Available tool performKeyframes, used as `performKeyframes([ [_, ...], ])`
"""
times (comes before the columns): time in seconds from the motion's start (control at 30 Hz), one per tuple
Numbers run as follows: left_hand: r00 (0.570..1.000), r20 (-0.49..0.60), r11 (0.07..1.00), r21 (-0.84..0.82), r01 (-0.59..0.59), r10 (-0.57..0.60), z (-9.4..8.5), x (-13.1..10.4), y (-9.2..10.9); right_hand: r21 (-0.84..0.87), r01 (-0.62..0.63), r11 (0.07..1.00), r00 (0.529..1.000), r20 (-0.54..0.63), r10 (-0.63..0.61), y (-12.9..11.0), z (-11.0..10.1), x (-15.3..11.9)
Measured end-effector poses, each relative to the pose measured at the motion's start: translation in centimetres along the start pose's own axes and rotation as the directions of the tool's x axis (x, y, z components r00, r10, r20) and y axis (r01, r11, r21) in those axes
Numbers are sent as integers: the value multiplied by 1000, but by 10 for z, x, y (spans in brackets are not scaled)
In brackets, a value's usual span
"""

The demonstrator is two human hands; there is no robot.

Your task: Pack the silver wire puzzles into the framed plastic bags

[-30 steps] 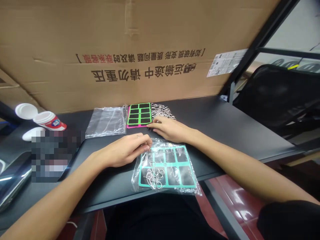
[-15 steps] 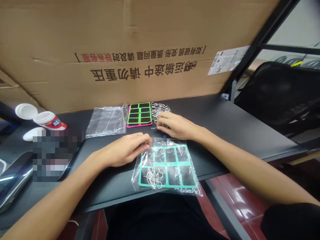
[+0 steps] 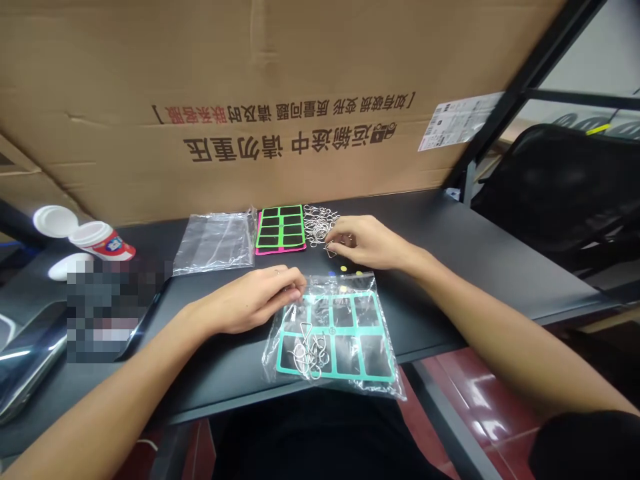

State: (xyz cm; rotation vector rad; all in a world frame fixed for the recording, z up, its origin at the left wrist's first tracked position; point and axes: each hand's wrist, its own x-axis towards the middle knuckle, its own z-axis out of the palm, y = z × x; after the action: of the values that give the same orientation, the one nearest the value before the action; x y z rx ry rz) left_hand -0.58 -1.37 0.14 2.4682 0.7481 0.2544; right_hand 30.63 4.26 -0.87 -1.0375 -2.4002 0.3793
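Note:
My left hand [image 3: 265,298] has its fingers closed at the upper left corner of a clear plastic bag [image 3: 270,357]. Inside the bag lies a teal-bordered card [image 3: 346,338] with black panels, along with several bent wire pieces [image 3: 309,353]. Beyond it, my right hand [image 3: 373,243] pinches a small bent wire piece [image 3: 331,251] at its fingertips. That hand is at the right side of a heap of silvery wire pieces [image 3: 317,227]. Small yellow discs [image 3: 343,269] and a blue disc [image 3: 332,274] lie between the right hand and the bag.
Left of the wire heap are a green-bordered card [image 3: 281,227] over a pink one [image 3: 258,252], and flat clear bags [image 3: 215,243]. A red and white tub [image 3: 107,241] stands at left, near a dark shiny device [image 3: 35,353]. A cardboard sheet [image 3: 300,67] rises behind.
My right hand has shifted slightly right, off the front of the wire heap, and a wire piece now shows at its fingertips. Yellow discs have come into view below it. My left hand stays put.

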Motion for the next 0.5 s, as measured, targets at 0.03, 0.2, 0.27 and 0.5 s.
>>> performKeyframes([
  [0.03,1000,1,1000,4,2,-2,0,0,0,-56,-40,998,999,11,41,3,2,0],
  [0.2,1000,9,1000,-4,2,-2,0,0,0,-118,-157,981,979,113,171,7,6,0],
  [0.27,1000,10,1000,-6,4,-4,0,0,0,-68,-183,981,970,149,192,5,5,-1],
  [0.5,1000,6,1000,-1,1,-1,0,0,-2,-54,-277,959,914,293,280,-5,-5,-1],
])
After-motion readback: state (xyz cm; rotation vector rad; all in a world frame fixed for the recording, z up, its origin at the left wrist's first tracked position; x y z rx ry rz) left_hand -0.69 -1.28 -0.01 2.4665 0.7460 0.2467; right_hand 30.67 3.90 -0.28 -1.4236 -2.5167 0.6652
